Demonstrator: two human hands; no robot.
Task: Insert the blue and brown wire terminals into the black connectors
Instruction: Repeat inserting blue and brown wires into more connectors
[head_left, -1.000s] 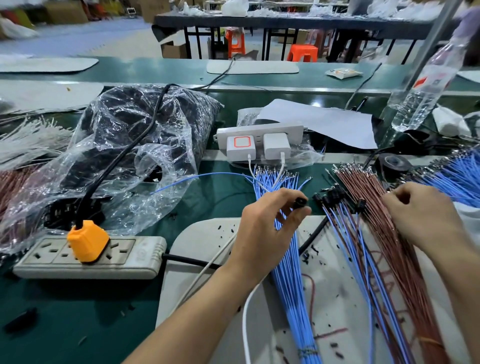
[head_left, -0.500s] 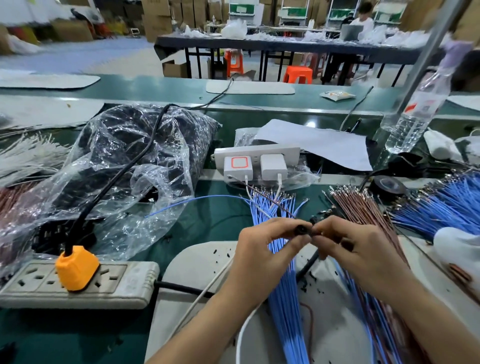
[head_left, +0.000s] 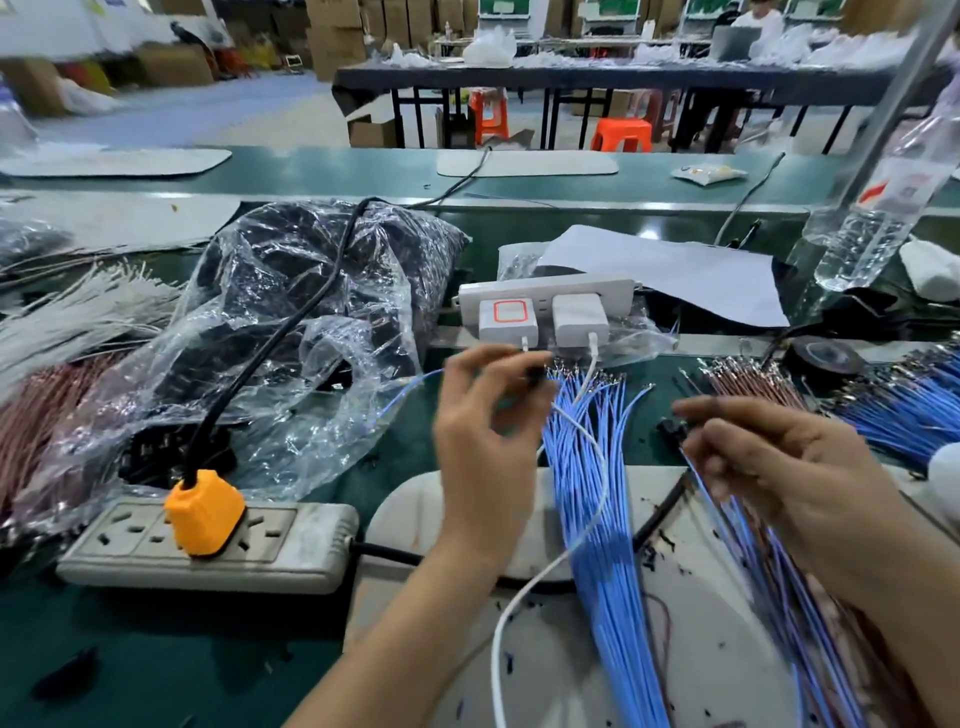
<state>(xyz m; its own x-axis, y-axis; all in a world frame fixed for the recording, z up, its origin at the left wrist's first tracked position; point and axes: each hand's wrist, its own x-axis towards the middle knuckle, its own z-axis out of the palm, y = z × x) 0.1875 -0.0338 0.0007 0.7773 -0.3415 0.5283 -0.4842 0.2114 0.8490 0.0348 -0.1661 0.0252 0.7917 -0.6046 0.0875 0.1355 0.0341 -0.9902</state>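
My left hand (head_left: 485, 431) is raised over the green bench and pinches a small black connector (head_left: 535, 375) between thumb and fingertips. My right hand (head_left: 769, 462) hovers to the right with curled fingers, blurred, just above the black connector ends (head_left: 669, 429) of a bunch of finished blue-and-brown leads. Whether it holds a wire is unclear. A bundle of loose blue wires (head_left: 597, 493) fans out between my hands across the white mat (head_left: 426, 509). Brown wires with metal terminals (head_left: 753, 376) lie behind my right hand.
A grey power strip with an orange plug (head_left: 205, 512) lies at the left front. Behind it sits a clear plastic bag of dark parts (head_left: 291, 312). A white strip with two chargers (head_left: 545, 312), a tape roll (head_left: 826, 358), more blue wires (head_left: 904, 410) and a water bottle (head_left: 878, 218) stand farther back.
My hands met at the connector half a second ago and have now drawn apart. The left hand lifted the connector up and left; the right moved off to the right.
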